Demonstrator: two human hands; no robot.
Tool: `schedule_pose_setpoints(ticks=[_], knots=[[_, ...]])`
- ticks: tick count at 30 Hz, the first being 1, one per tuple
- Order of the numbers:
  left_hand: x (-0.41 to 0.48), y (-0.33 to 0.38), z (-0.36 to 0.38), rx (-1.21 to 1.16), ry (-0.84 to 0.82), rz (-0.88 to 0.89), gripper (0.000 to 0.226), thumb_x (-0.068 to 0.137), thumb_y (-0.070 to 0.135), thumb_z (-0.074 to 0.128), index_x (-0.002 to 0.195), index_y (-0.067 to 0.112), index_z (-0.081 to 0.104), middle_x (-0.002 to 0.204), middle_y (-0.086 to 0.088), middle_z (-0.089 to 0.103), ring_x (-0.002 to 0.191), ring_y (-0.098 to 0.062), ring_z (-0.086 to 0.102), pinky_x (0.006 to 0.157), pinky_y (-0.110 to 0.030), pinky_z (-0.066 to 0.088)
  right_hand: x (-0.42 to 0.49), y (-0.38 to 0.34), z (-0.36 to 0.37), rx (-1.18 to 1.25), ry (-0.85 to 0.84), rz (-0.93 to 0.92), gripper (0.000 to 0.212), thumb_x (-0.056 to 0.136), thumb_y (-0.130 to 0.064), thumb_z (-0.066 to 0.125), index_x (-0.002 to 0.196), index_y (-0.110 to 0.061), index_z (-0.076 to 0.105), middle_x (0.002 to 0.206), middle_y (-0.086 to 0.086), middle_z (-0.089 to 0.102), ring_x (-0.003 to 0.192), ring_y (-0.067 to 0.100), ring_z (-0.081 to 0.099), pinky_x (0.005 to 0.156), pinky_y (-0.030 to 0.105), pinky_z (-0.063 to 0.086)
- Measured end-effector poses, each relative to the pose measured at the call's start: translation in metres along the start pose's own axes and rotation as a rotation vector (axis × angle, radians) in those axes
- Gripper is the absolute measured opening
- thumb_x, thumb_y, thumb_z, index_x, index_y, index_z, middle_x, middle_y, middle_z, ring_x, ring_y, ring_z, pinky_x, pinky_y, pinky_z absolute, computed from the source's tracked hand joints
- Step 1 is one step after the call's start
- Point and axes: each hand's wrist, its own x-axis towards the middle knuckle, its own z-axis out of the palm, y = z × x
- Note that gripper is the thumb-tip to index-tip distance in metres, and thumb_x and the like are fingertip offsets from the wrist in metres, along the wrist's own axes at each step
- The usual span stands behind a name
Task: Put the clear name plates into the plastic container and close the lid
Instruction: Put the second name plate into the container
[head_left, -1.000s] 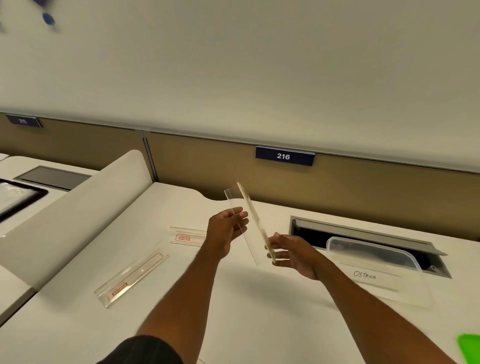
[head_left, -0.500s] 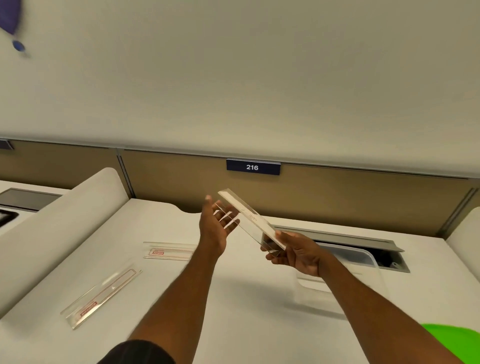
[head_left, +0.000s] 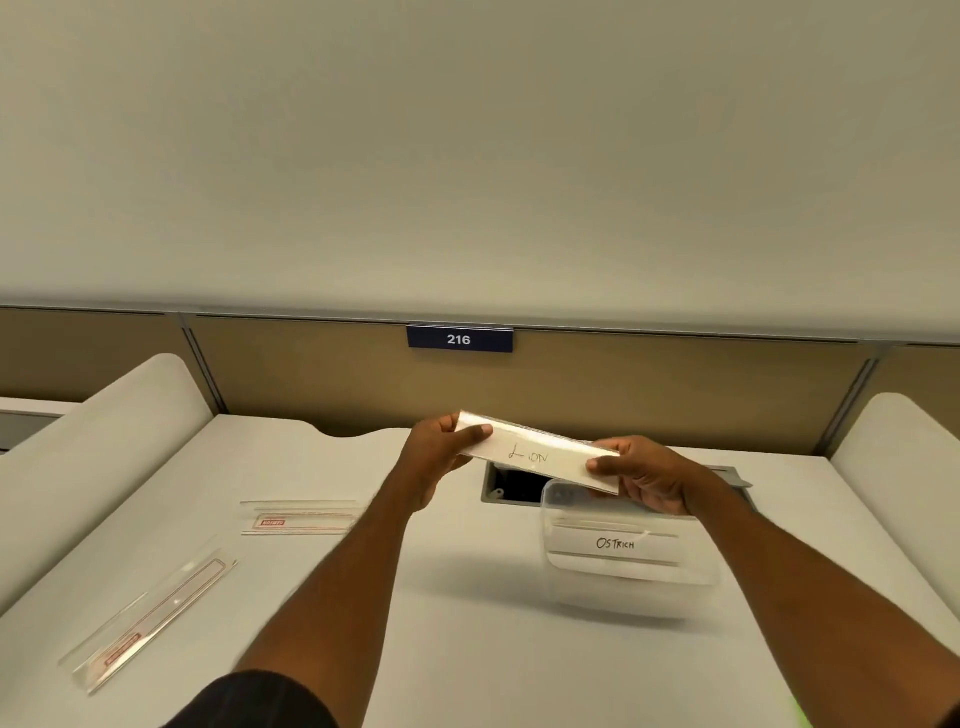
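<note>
A clear name plate marked "LION" (head_left: 540, 453) is held in the air between both hands, tilted down to the right. My left hand (head_left: 441, 457) pinches its left end and my right hand (head_left: 644, 475) grips its right end. Just below it stands the clear plastic container (head_left: 631, 587), open at the top, with a plate marked "OSTRICH" (head_left: 615, 544) inside. Two more clear name plates lie flat on the desk: one (head_left: 301, 518) at middle left and one (head_left: 150, 621) at the near left.
The white desk (head_left: 467, 623) has a dark cable opening (head_left: 511, 486) with a grey flap behind the container. White curved dividers (head_left: 104, 457) stand on both sides. A tan partition with a "216" sign (head_left: 459, 339) closes the back.
The plate has turned from edge-on to face me, showing "LION", and my left hand has gone from an open touch to a pinch. My view has shifted right, over the container.
</note>
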Motion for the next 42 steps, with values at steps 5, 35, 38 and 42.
schedule_pose_setpoints(ticks=[5,35,38,42], knots=[[0.005,-0.007,0.025,0.315,-0.057,-0.003,0.027,0.072,0.035,0.082,0.091,0.019,0.074,0.093,0.0,0.076,0.086,-0.012,0.071,0.074,-0.024,0.057,-0.023,0.0,-0.031,-0.32,0.02,0.091,0.046,0.072,-0.022,0.081,0.113,-0.005,0.068,0.114,0.015,0.069,0.1,0.028,0.066,0.092,0.039,0.051],[0.04,-0.058,0.132,1.067,-0.279,0.012,0.036,0.082,0.036,0.072,0.111,0.015,0.071,0.108,-0.005,0.071,0.091,-0.018,0.061,0.074,-0.021,0.044,-0.052,0.034,-0.113,-1.115,0.227,0.138,0.026,0.072,-0.038,0.077,0.095,-0.026,0.074,0.095,-0.009,0.073,0.088,0.011,0.065,0.075,0.024,0.05],[0.044,-0.064,0.133,1.169,-0.307,0.023,0.038,0.084,0.036,0.069,0.118,0.018,0.068,0.117,-0.005,0.069,0.102,-0.022,0.063,0.082,-0.025,0.045,-0.046,0.04,-0.112,-1.139,0.234,0.145,0.031,0.074,-0.036,0.077,0.103,-0.024,0.073,0.102,-0.004,0.072,0.09,0.015,0.064,0.073,0.025,0.05],[0.049,-0.072,0.138,1.309,-0.367,0.053,0.035,0.086,0.034,0.068,0.116,0.017,0.069,0.115,-0.006,0.069,0.103,-0.024,0.063,0.087,-0.029,0.049,-0.038,0.048,-0.112,-1.196,0.232,0.185,0.042,0.073,-0.034,0.079,0.111,-0.019,0.072,0.109,-0.001,0.071,0.086,0.013,0.061,0.073,0.022,0.044]])
